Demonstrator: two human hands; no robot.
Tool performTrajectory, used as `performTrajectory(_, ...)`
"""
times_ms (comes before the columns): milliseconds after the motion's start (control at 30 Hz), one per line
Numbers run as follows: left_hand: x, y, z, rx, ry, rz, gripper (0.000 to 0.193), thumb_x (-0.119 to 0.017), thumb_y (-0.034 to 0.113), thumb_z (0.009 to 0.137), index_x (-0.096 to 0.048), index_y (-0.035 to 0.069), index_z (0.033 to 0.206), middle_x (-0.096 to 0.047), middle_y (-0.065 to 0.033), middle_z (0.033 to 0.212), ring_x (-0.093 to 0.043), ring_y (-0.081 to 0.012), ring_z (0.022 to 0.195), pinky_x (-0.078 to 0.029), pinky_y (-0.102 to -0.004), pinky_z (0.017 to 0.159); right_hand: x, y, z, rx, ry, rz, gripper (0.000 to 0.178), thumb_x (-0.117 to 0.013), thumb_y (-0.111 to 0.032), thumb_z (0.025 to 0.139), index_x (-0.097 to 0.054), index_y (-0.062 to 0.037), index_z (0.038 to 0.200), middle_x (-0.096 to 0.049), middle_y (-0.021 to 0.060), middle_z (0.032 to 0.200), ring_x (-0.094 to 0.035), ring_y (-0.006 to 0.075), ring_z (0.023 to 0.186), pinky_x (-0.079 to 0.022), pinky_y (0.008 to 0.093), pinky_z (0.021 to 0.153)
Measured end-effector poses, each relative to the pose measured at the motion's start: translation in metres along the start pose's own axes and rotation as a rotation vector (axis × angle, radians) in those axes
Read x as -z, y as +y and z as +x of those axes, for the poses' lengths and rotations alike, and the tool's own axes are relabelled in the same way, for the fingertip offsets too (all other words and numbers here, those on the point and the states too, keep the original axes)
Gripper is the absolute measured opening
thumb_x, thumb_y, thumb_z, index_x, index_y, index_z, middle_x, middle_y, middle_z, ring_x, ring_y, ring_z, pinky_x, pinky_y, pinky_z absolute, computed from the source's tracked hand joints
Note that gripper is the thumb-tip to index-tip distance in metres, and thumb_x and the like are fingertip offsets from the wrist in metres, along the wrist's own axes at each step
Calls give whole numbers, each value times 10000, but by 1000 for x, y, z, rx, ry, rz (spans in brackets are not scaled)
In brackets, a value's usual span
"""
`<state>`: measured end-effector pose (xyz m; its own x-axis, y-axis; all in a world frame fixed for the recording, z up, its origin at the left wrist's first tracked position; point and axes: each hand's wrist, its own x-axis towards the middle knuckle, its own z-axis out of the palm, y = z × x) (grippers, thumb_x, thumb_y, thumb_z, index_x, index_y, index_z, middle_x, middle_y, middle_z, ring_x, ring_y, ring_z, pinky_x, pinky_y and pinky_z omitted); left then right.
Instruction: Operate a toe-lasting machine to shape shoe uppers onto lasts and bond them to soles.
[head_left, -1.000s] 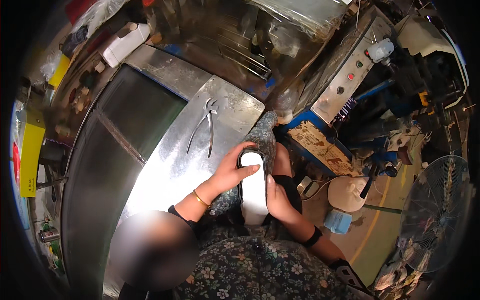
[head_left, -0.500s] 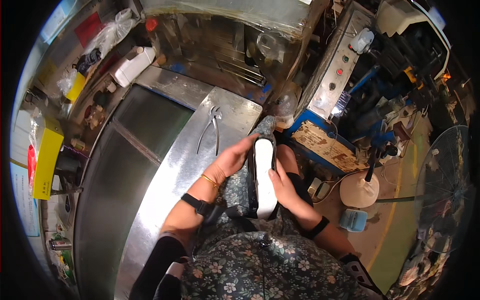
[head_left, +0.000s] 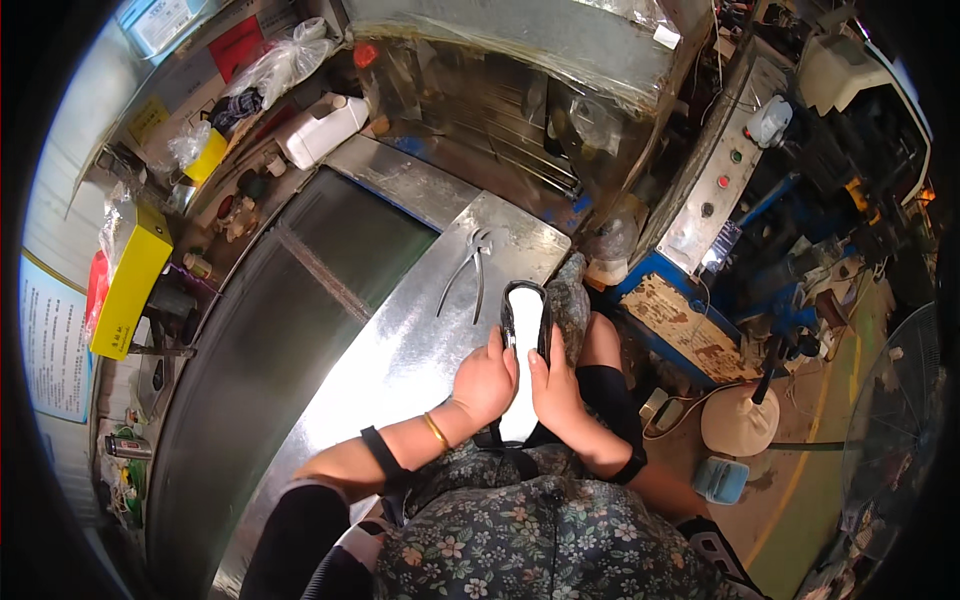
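Your left hand [head_left: 484, 380] and right hand [head_left: 555, 388] grip a white shoe sole [head_left: 522, 345] with a black rim from both sides, at the edge of the shiny metal tabletop [head_left: 400, 350]. Pliers [head_left: 472, 268] lie just beyond it, apart.

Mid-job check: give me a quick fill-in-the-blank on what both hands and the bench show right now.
1. The left hand and right hand together hold a shoe whose sole is ____ in colour.
2. The pliers lie on the ____ bench.
3. The left wrist wears a ____ bangle.

Missing words: white; metal; gold
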<state>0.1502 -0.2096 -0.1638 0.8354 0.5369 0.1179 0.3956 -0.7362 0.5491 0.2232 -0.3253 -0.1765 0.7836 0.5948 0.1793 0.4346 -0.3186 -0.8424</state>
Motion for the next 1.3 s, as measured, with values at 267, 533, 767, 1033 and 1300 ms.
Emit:
performTrajectory(267,-52,-36,26,657,-33,-1514,421,-384,322,998,-600,-17,1125,-668,-149,1035,-644,-265,929,-512,-354,841,6,16,18,-60,-107,351,557,-459,-282,997,-304,38,1426,-541,221,1288,-531,283,1184,-407,351,978)
performTrajectory(533,29,73,53,747,-226,-1695,433,-429,365,973,-567,21,1196,-638,-89,1125,-552,-219,1095,-384,-374,1016,105,-19,18,-44,-304,630,779,-688,-5,813,-263,10,1466,-371,100,1437,-405,183,1284,-358,294,1030)
performTrajectory(767,4,34,15,-66,-682,-991,358,-588,192,937,-545,28,1252,-649,-61,1096,-606,-172,972,-457,-308,899,274,-10,4,-178,104,376,778,-806,-25,638,-492,3,1349,-513,113,1340,-475,176,1221,-362,312,1032)
performTrajectory(1033,-8,6,-3,-578,-371,-316,191,-638,98,807,-675,89,994,-689,-122,946,-653,-313,846,-530,-389,750,465,-6,79,-182,719,-682,648,-771,-94,640,-604,-125,1265,-449,254,1350,-507,363,1210,-438,374,959)
performTrajectory(1300,-15,5,1,-561,-335,-234,187,-626,133,814,-689,110,988,-695,-83,907,-656,-278,832,-524,-363,770,517,32,100,-495,580,-756,730,-799,-236,621,-575,-212,1315,-280,328,1464,-383,360,1345,-416,400,1006)
